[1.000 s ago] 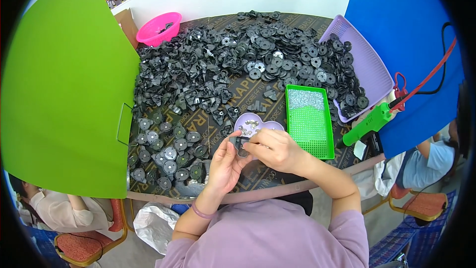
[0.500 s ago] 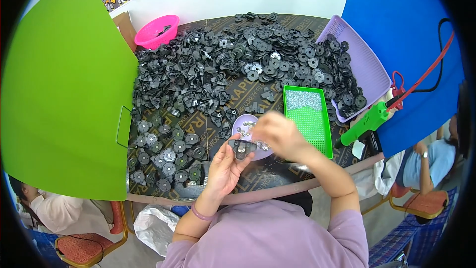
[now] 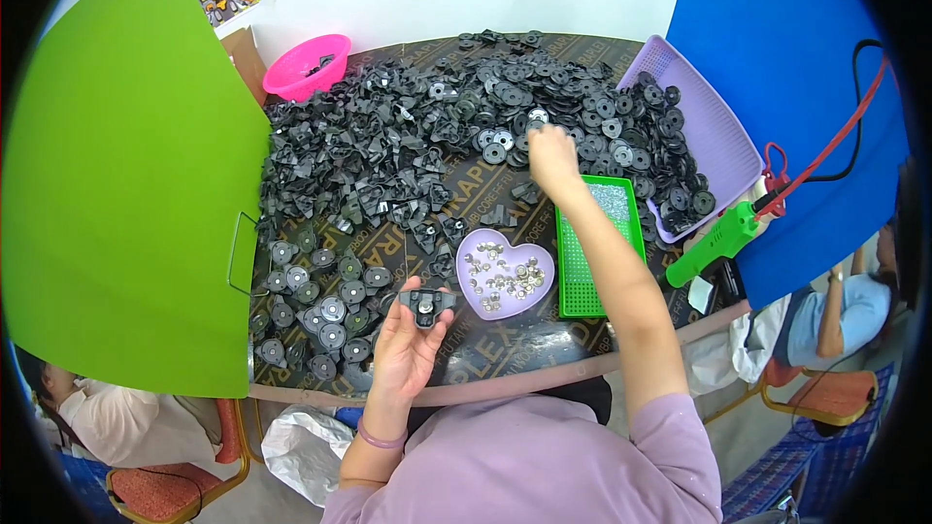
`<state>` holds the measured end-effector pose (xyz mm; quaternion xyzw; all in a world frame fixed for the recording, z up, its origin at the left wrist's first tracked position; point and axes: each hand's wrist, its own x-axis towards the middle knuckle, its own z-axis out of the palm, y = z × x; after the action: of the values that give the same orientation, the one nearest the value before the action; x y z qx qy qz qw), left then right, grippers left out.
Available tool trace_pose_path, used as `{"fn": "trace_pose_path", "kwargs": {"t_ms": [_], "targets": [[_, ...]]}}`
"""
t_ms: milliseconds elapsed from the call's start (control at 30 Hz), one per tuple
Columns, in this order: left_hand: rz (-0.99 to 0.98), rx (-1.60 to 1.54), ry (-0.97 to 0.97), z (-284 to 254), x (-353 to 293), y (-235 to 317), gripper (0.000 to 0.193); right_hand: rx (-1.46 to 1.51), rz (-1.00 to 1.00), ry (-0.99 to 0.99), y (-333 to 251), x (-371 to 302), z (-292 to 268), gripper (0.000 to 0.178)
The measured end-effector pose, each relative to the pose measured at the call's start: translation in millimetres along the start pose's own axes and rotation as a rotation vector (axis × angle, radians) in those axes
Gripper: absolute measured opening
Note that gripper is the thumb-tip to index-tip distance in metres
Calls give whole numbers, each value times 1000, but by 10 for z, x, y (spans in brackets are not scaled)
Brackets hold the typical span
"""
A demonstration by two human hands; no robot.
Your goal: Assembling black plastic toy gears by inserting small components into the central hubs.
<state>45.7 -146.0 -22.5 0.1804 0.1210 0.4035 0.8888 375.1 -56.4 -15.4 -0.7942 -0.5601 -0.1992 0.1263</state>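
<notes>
Part [image 3: 428, 297] (black, silver piece [image 3: 425, 308] at its middle) sits in left hand [image 3: 406, 357], near front edge of table [image 3: 505, 361]. Long axis runs left to right, almost level; silver piece faces up, narrower side points toward person. Left fingers grasp part by its sides. Heart-shaped purple dish [image 3: 537, 254] stands just to right. Right hand [image 3: 553, 157] reaches at pile of black discs [image 3: 588, 119]; whether fingers pinch disc, cannot tell. Green tray [image 3: 579, 293] lies partly under right forearm.
</notes>
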Motion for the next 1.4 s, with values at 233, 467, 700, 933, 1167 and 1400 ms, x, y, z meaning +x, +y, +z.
{"fn": "trace_pose_path", "kwargs": {"t_ms": [233,467,700,933,1167,1400], "targets": [[-19,-32,-1,-3,47,-31,39,12,37,-68,391,10,310,31],[-59,-30,-13,55,74,-39,39,38,-233,-56,166,81,413,21],[-65,-42,22,22,122,-74,37,771,68,64,-94,23,2,13],[-113,-22,-32,79,219,-186,36,1009,363,-55,20,-158,-284,10],[-106,-22,-27,79,203,-194,36,1842,356,-294,-86,-463,-592,6],[-134,-39,-126,184,202,-220,35,977,-617,257,-479,-1168,-1316,10]]}}
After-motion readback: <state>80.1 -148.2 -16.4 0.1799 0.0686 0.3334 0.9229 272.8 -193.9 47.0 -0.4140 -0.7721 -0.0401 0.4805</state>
